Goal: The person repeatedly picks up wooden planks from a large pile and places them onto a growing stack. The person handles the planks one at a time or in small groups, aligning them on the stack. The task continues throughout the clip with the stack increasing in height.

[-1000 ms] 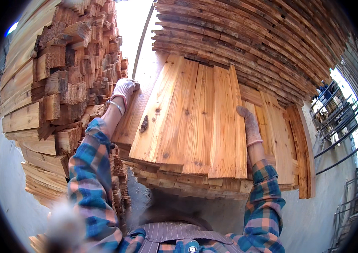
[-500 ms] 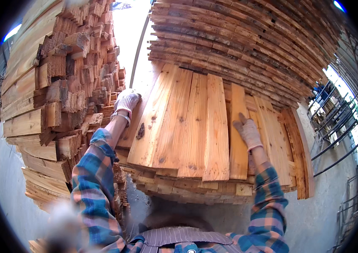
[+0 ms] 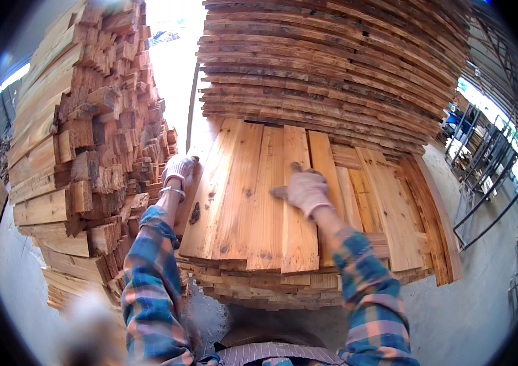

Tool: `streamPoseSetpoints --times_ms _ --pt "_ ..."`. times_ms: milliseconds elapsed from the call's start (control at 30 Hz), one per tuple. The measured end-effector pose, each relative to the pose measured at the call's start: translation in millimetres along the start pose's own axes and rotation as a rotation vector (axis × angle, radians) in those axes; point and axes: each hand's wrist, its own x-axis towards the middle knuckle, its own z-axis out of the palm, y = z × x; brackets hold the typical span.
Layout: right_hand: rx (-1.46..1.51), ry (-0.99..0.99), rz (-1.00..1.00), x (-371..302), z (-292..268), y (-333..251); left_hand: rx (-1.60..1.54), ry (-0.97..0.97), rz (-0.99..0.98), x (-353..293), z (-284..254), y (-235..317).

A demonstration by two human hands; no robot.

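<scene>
My left hand [image 3: 179, 169], in a pale work glove, is at the left edge of a layer of wooden planks, its fingers curled against the outermost plank [image 3: 193, 190]. My right hand [image 3: 306, 190], gloved too, lies on the planks right of the middle, thumb and fingers apart. Beneath it is a long light plank [image 3: 299, 247] and beside that a more orange plank [image 3: 321, 149]. Further left lie wide knotty planks [image 3: 217, 201], side by side and lengthwise away from me. Part of the plank surface is hidden under my right hand and forearm.
A tall stack of cut boards [image 3: 112, 116] rises close on the left, with uneven ends jutting out. Behind the planks stands a high layered board pile [image 3: 332, 67]. Loose planks [image 3: 387, 207] lie at the right with gaps between them; black metal frames [image 3: 490, 177] stand beyond.
My right hand has moved left from the orange plank onto the lighter planks. That orange plank now sits further left, close against its neighbour. My left hand stays at the left edge.
</scene>
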Motion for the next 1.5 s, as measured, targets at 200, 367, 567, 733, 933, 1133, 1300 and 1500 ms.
streamPoseSetpoints --times_ms 200,367,567,733,933,1133,1300,1500 --pt "0.183 0.002 0.22 21.6 12.5 5.7 0.134 0.033 0.267 5.6 20.1 -12.8" --pt "0.764 -0.032 0.137 24.0 -1.4 58.9 0.343 0.118 0.391 30.2 38.9 -42.2" --pt "0.054 -0.102 0.372 13.2 -4.2 8.1 0.089 0.057 0.314 29.0 42.8 -14.1" --pt "0.528 -0.013 0.064 25.8 0.7 58.8 0.196 0.112 0.353 25.2 49.6 2.2" --pt "1.527 -0.058 0.139 -22.9 -43.5 106.6 0.31 0.25 0.501 26.7 56.3 -37.0" --pt "1.301 -0.068 0.18 -12.1 -20.6 206.3 0.241 0.177 0.48 17.1 36.4 -38.2" --pt "0.363 -0.061 0.196 13.7 -1.3 199.9 0.215 0.077 0.35 17.2 18.7 -22.3" --pt "0.04 -0.095 0.372 -7.4 -35.8 136.9 0.076 0.111 0.376 6.6 22.1 -16.9"
